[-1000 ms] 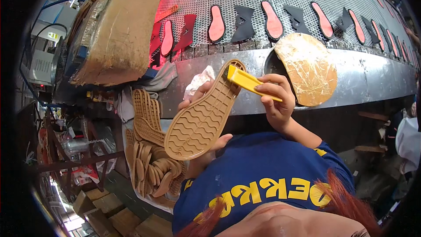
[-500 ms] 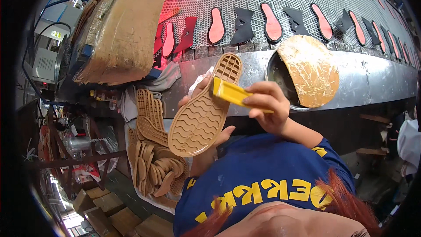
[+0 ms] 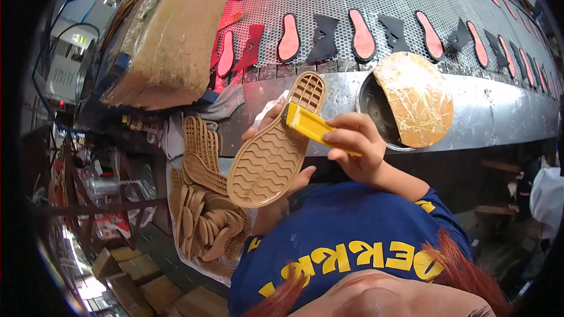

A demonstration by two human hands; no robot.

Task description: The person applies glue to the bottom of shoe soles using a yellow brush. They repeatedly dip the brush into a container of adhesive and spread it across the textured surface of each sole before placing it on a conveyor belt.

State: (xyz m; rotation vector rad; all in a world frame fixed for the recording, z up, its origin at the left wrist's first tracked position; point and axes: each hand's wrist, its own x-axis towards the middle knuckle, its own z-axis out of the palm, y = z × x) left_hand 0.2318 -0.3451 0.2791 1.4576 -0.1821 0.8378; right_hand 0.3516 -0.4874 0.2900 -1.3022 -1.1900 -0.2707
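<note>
My left hand [image 3: 269, 121] grips a tan shoe sole [image 3: 264, 167] from behind, its patterned face up. Some fingers show at the far left edge and the thumb at the right; the palm is hidden. Something white [image 3: 271, 110], like cloth, shows by those fingers. In my right hand [image 3: 359, 144] is a flat yellow-handled brush [image 3: 309, 125], pinched between thumb and fingers. Its dark edge touches or nearly touches the sole's narrow middle. A metal bowl [image 3: 370, 103] stands beyond my right hand, partly covered by a round, glue-streaked board [image 3: 417, 100].
More tan soles [image 3: 205, 223] lie heaped in a container at the left. Ahead, a mesh conveyor [image 3: 264, 0] carries pink insoles [image 3: 362, 35] and dark cut pieces [image 3: 323, 38], behind a metal ledge [image 3: 487, 103]. A worn cardboard sheet [image 3: 170, 41] stands far left; boxes [image 3: 138, 293] lie below.
The view has shifted slightly. Both hands keep their hold, and the brush stays at the sole's narrow middle with barely any movement.
</note>
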